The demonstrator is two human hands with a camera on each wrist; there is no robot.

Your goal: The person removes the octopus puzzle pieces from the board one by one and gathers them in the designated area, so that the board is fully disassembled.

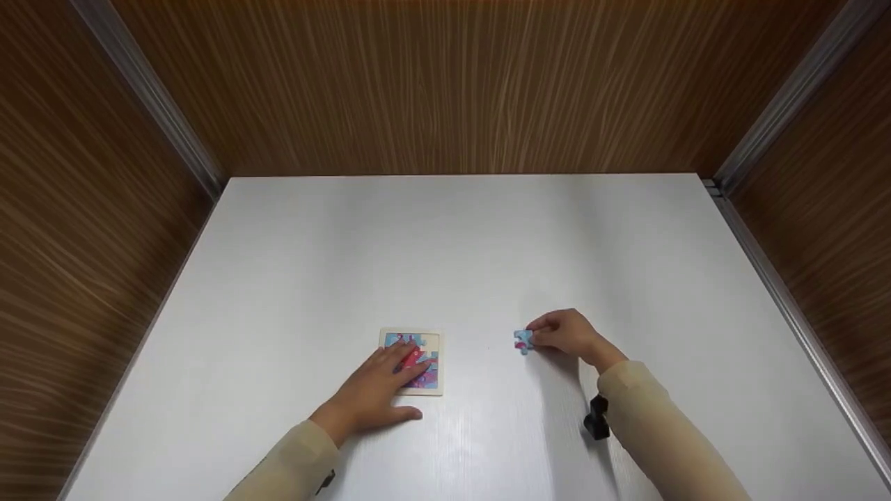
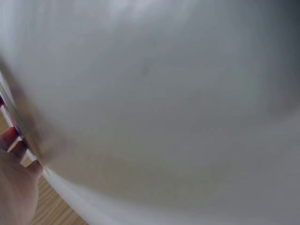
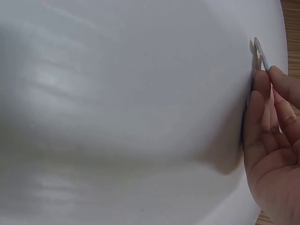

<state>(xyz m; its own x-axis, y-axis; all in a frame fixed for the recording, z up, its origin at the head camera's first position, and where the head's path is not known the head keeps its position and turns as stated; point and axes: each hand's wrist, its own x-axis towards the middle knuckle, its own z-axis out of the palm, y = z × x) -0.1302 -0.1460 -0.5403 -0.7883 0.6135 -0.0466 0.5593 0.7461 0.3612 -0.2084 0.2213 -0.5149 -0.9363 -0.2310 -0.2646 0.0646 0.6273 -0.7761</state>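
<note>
A small square jigsaw puzzle in a pale wooden frame point(image 1: 441, 376) lies on the table, its picture red, blue and purple. Bare wood shows at the upper right inside the frame. My left hand point(image 1: 372, 390) rests on the puzzle's left part with fingers spread and hides some of its pieces. To the right of it, my right hand point(image 1: 567, 335) pinches a light blue puzzle piece point(image 1: 522, 340) with a bit of red between thumb and fingers. In the right wrist view the piece point(image 3: 261, 54) appears edge-on, tilted close over the white surface.
The white table point(image 1: 445, 257) spreads beyond both hands. Brown wood-grain panels point(image 1: 445, 90) stand at its back and sides, with metal strips point(image 1: 150, 97) at the corners. A black device point(image 1: 596, 419) sits at the right wrist.
</note>
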